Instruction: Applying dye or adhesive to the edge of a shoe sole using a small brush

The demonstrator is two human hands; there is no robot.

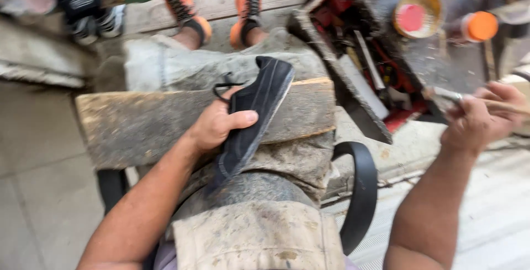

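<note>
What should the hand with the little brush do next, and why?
Probably bring the thin wooden-handled brush, gripped in the right hand, across to the black suede shoe. The left hand holds that shoe tilted on the worn wooden board, sole edge turned towards the brush, while the brush sits far off by the open yellow tin of pinkish paste.

Daylight falls on a pale tiled floor [38,193]. A worn wooden bench [138,124] stands ahead, with a cluttered toolbox [364,77] at right.
</note>
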